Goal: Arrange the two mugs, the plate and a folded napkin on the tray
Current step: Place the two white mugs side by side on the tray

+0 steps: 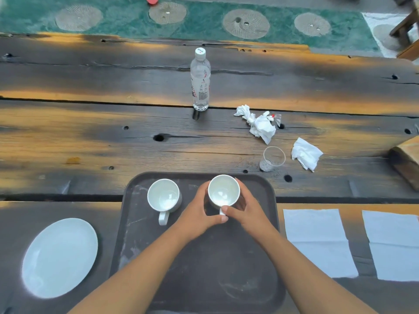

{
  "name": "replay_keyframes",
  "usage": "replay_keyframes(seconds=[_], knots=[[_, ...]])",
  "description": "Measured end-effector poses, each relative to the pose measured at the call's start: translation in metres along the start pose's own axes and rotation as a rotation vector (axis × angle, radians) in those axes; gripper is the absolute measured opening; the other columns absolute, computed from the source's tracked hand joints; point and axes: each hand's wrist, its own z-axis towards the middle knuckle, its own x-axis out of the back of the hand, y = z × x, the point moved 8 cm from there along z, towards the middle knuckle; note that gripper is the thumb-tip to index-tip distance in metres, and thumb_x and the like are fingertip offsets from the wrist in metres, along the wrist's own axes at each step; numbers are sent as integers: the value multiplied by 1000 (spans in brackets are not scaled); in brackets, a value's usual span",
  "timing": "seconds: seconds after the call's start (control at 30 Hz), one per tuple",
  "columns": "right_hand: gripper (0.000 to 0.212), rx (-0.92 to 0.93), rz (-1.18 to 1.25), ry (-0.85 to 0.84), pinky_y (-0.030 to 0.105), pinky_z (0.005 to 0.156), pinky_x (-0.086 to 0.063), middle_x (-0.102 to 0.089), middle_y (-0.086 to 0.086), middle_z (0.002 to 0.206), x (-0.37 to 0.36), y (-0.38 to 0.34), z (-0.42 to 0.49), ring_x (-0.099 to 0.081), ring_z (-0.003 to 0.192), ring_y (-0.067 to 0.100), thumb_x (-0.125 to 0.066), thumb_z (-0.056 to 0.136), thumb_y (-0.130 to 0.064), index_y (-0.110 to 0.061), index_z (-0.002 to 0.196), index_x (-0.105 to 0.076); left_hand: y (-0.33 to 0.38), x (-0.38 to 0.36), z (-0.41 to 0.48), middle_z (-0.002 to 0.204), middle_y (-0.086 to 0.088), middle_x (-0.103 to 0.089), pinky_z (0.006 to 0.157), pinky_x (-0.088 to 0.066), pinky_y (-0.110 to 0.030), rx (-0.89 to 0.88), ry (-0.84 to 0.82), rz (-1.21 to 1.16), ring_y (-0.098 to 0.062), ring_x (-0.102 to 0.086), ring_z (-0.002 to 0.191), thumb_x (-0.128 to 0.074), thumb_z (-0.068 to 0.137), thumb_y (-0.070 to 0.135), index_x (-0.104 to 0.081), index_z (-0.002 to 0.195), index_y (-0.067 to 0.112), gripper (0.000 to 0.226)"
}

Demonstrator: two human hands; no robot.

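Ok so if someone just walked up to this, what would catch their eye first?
Probably both hands, left and right, cupped around a white mug at the far end of the dark tray, beside a second mug. Then the white plate left of the tray and the water bottle standing farther back.

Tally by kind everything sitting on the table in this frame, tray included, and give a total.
Mugs: 2
Plate: 1
Tray: 1
Flat napkins: 2
Crumpled tissues: 2
Water bottle: 1
Clear plastic cup: 1
Total: 10
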Motion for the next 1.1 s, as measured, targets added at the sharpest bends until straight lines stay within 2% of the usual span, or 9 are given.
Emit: replay_keyframes(seconds=[0.2, 0.47, 0.9, 1.1], knots=[[80, -60, -70, -16, 42, 116, -43, -57, -9, 144, -1, 20, -11, -53, 135, 8, -76, 85, 1, -28, 150, -41, -18, -13, -9, 135, 40, -49, 112, -40, -29, 27, -11, -6, 10, -47, 131, -85, 73, 27, -29, 142, 54, 93], [85, -87, -88, -36, 44, 118, -40, -53, -8, 149, 3, 23, -10, -50, 138, 8, -75, 87, 0, -26, 156, -33, -22, -19, -7, 127, 46, -49, 99, -41, -18, 48, 12, -44, 15, -51, 123, -85, 72, 24, -32, 135, 59, 90], [88, -100, -111, -76, 41, 120, -38, -51, -8, 151, 9, 18, 1, -50, 138, 6, -74, 89, 0, -25, 159, -27, -20, -19, 3, 129, 46, -47, 103, -42, -23, 64, 42, -52, 17, -50, 124, -86, 68, 32, -30, 134, 62, 92], [87, -100, -118, -93, 42, 121, -37, -49, -6, 152, 8, 16, 4, -49, 139, 7, -72, 90, 1, -24, 160, -25, -19, -19, 5, 127, 49, -47, 103, -42, -22, 64, 41, -53, 17, -49, 124, -85, 71, 28, -30, 133, 62, 90]])
